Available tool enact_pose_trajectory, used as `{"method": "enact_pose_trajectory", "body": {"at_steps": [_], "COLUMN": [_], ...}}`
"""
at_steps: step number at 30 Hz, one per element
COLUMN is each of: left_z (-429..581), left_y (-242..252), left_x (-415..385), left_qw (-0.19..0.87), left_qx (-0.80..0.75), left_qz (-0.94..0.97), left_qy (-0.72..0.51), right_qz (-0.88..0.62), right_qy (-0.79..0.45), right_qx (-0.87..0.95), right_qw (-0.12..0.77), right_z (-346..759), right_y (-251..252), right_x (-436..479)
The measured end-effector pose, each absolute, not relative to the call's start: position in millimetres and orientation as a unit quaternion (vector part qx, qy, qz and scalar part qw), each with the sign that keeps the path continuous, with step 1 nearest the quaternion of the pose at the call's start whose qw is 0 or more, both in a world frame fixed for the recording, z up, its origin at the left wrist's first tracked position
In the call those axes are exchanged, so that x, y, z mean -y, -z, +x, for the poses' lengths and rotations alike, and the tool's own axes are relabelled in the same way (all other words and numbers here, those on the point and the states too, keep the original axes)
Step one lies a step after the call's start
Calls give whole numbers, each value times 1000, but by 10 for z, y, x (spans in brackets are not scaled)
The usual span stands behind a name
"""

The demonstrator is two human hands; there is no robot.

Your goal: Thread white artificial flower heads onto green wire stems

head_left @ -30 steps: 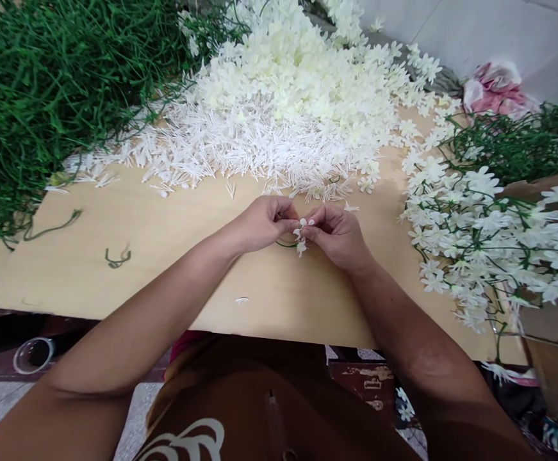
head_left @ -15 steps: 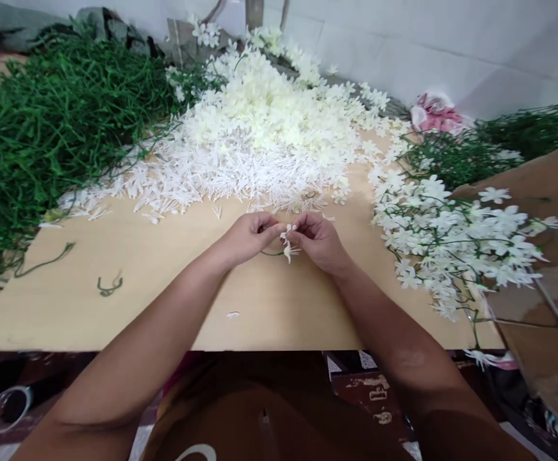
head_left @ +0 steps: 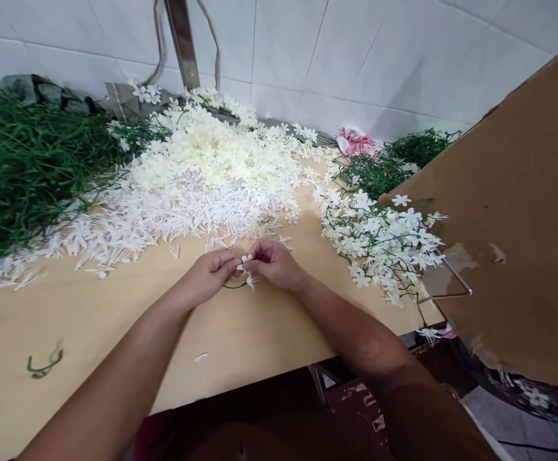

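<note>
Both hands meet over the table, pinching one small artificial flower sprig [head_left: 251, 280] with white blossoms and a green stem. My left hand [head_left: 213, 272] is closed at the left side of the sprig, and the stem curves out below its fingertips. Thumb and forefinger of my right hand [head_left: 275, 262] press on a white blossom [head_left: 245, 259] from the right. The exact grip between the fingertips is partly hidden. Just beyond the hands lies a heap of thin white flower pieces [head_left: 187, 208], with cream blossoms [head_left: 225, 144] piled behind it.
Green plastic stems [head_left: 33, 160] are heaped at the left. Flowered sprigs [head_left: 379, 234] lie at the right, beside a large cardboard sheet [head_left: 514, 224] and a metal wire frame [head_left: 456, 294]. A pink-white cloth [head_left: 355, 142] rests by the tiled wall. Stem scraps [head_left: 44, 366] lie on the tabletop [head_left: 129, 326].
The head view has turned to the right and tilted up, so everything appears further left and the cardboard shows more. Both hands still pinch the sprig; the white blossom now faces up more plainly.
</note>
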State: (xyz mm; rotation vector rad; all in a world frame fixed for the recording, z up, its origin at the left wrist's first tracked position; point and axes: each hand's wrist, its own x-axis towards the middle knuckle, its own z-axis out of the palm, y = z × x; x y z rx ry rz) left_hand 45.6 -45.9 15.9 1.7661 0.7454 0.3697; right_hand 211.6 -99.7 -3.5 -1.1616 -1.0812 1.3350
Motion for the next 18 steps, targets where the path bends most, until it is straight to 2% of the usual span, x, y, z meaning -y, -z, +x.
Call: {"method": "enact_pose_trajectory", "body": {"at_steps": [12, 16, 18], "left_z": [464, 478, 463], "left_y": [-121, -109, -108], "left_x": [491, 519, 510], "left_qw": [600, 587, 530], "left_qx": [-272, -287, -321], "left_qz": [731, 731, 750], "left_qy": [-179, -198, -234], "right_qz": [-470, -539, -601], "right_qy": [-548, -460, -332], "right_qx": [484, 524, 545], "right_qw": [495, 472, 481], "right_z": [2039, 2190, 2452], "right_y": [44, -125, -341], "right_x": [1014, 1046, 1117]}}
